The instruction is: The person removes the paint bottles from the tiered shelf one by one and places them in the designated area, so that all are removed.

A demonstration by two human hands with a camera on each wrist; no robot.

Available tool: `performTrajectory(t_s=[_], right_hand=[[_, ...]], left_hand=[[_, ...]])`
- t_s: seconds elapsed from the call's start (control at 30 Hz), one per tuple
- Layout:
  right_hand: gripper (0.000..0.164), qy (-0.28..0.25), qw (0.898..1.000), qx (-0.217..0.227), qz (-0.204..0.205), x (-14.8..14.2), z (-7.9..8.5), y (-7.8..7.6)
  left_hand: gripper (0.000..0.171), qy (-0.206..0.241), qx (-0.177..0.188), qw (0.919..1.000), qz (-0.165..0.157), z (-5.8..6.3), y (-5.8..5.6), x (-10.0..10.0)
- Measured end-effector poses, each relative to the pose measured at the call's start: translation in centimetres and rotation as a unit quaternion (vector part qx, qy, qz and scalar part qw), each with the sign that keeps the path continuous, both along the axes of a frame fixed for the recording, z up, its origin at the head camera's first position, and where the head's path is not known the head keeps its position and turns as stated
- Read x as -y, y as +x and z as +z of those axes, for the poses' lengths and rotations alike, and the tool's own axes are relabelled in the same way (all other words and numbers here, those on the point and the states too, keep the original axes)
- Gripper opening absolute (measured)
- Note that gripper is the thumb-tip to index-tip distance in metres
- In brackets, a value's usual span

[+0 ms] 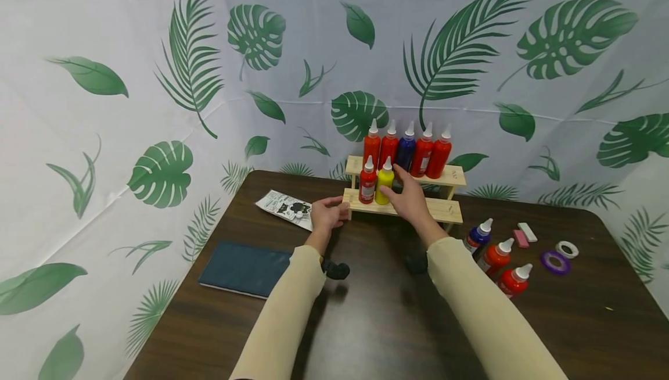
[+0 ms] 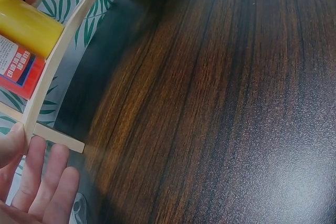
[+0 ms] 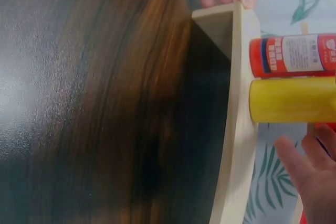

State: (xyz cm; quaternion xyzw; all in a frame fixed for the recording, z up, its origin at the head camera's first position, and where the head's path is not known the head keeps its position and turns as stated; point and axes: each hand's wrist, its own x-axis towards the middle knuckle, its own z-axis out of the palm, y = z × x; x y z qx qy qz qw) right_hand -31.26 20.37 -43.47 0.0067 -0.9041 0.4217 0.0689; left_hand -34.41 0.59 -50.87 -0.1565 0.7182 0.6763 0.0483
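Our right hand (image 1: 410, 199) is just beside the yellow nozzle-topped bottle (image 1: 385, 178) — thumb and fingers spread, holding nothing.

The yellow bottle stands upright on the lower tier of the two-tier wooden rack (image 1: 438, 209), to the left of our right hand; from the right wrist we see a narrow gap between them. Its other side is near a red bottle (image 1: 367, 187) on the same tier. Our left hand (image 1: 328, 216) pinches the rack's left end — thumb on top, fingers below — with the red bottle nearer to it than the yellow. On the upper tier behind, a blue bottle (image 1: 405, 151) stands mid-row among red and orange-red ones, and the rack rests on the dark wood-grain surface (image 1: 376, 316).
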Motion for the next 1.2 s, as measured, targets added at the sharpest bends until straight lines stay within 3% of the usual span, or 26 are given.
performTrajectory(t_s=[0.17, 0.3, 0.67, 0.93, 1.2], right_hand=[[0.063, 0.019, 1.0, -0.009, 0.007, 0.5, 0.1, -0.5], [0.057, 0.022, 1.0, -0.017, -0.009, 0.9, 0.2, -0.5], [0.053, 0.005, 0.998, -0.057, -0.033, 1.1, -0.9, 1.1], [0.05, -0.07, 0.993, -0.069, -0.068, -0.7, -2.1, 6.1], [0.052, -0.027, 0.991, -0.051, -0.122, -3.8, -3.1, 12.0]], left_hand=[[0.022, 0.009, -0.004, 1.0, 0.0, 0.2, 0.3, 0.1], [0.022, 0.012, -0.005, 0.9999, 0.0, 0.3, 0.4, 0.0], [0.023, 0.0, -0.005, 1.0, 0.002, 0.5, 0.4, 0.0], [0.023, -0.005, -0.004, 1.0, 0.001, 0.5, 0.5, 0.0], [0.021, -0.011, -0.003, 0.9999, 0.001, 0.7, 0.7, -0.1]])
